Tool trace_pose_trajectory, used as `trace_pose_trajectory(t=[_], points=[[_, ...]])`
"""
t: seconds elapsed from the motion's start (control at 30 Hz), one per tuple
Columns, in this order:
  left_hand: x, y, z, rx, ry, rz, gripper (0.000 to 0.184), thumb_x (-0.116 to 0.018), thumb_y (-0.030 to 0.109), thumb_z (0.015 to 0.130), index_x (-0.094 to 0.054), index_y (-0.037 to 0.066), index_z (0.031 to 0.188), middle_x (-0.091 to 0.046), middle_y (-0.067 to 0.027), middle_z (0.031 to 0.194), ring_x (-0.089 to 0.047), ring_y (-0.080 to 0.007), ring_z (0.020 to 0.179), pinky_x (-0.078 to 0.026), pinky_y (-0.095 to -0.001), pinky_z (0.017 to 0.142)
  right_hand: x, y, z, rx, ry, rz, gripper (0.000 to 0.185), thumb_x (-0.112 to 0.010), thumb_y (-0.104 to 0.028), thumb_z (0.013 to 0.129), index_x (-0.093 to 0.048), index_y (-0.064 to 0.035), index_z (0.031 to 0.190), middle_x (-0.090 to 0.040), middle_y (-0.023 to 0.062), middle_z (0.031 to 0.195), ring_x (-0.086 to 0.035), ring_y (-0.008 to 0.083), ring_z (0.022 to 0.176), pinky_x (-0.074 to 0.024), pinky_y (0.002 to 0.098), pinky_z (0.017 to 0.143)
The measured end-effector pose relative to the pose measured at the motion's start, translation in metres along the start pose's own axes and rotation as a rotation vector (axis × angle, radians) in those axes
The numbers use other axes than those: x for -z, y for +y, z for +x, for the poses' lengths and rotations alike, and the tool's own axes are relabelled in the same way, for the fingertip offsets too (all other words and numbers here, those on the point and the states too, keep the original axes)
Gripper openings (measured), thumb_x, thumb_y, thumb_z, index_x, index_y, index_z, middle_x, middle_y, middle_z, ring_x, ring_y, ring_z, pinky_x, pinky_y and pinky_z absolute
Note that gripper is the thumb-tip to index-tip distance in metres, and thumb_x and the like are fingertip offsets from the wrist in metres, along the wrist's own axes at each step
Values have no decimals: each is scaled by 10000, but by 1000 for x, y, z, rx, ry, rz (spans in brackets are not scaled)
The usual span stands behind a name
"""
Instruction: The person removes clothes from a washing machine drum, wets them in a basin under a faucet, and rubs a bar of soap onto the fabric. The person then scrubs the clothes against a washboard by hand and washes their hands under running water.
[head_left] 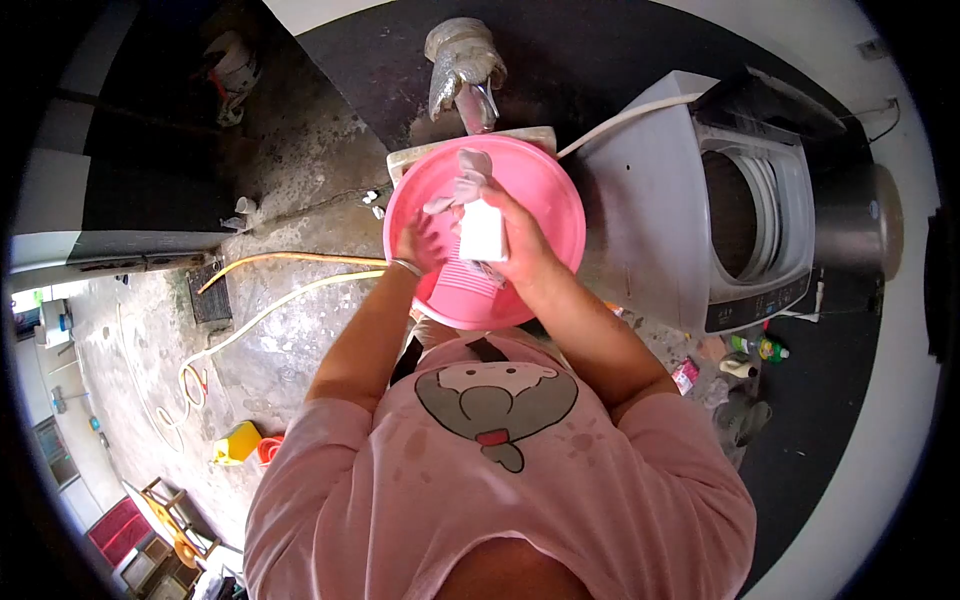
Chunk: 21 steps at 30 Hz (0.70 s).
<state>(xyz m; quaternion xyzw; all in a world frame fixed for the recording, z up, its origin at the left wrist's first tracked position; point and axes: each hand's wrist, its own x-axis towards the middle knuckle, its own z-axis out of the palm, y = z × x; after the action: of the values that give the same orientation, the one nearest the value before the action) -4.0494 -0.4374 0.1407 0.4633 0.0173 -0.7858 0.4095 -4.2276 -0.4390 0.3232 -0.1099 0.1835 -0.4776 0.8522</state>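
Note:
A pink basin (560, 205) with a ribbed washboard part (462, 288) is in front of me. My right hand (522, 240) is closed around a white rectangular block (483, 232) over the basin's middle. Crumpled light grey cloth (474, 163) shows just beyond that hand; whether the fingers also hold it, I cannot tell. At the basin's left inner side is my left hand (424, 248), its fingers apart and nothing seen in them. A pale band circles the left wrist.
Behind the basin stands a wrapped tap or pipe (468, 70). To the right is a top-loading washing machine (660, 200) with its lid up. A hose (260, 322) crosses the floor at left, near a yellow jug (236, 443). Several bottles (745, 360) stand at lower right.

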Motion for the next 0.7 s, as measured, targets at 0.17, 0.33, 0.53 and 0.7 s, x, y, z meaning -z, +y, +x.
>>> trace_pose_trajectory(t=[0.17,0.33,0.53,0.7], points=[[-67,-13,-13,-58,-712,-425,614,-405,525,867,-400,92,1301,-459,-158,1273,-418,-338,1191,-324,-442,1022,26,40,-32,-221,277,-42,267,-569,-198,839,-499,-67,1062,-569,75,888,-573,186,815,-492,307,663],[-113,8,-55,-147,-702,-455,590,-404,435,892,-331,70,1350,-364,-164,1366,-351,-327,1257,-272,-441,1060,81,51,-33,59,494,-1114,217,-610,-172,826,-537,-51,991,-571,64,869,-566,181,834,-468,317,702],[-100,-8,-24,-215,-632,-198,436,-391,344,885,-460,72,1218,-502,-121,1167,-475,-274,1094,-378,-368,956,32,23,23,648,-3,-2037,248,-593,-211,788,-540,-46,965,-513,152,974,-524,321,863,-439,401,757],[-113,-3,-44,-79,-424,-305,558,-299,380,890,-312,59,1346,-395,-110,1325,-354,-271,1247,-257,-373,1062,44,24,62,574,392,-2193,232,-600,-266,752,-544,-79,878,-503,137,928,-511,315,876,-433,442,733]])
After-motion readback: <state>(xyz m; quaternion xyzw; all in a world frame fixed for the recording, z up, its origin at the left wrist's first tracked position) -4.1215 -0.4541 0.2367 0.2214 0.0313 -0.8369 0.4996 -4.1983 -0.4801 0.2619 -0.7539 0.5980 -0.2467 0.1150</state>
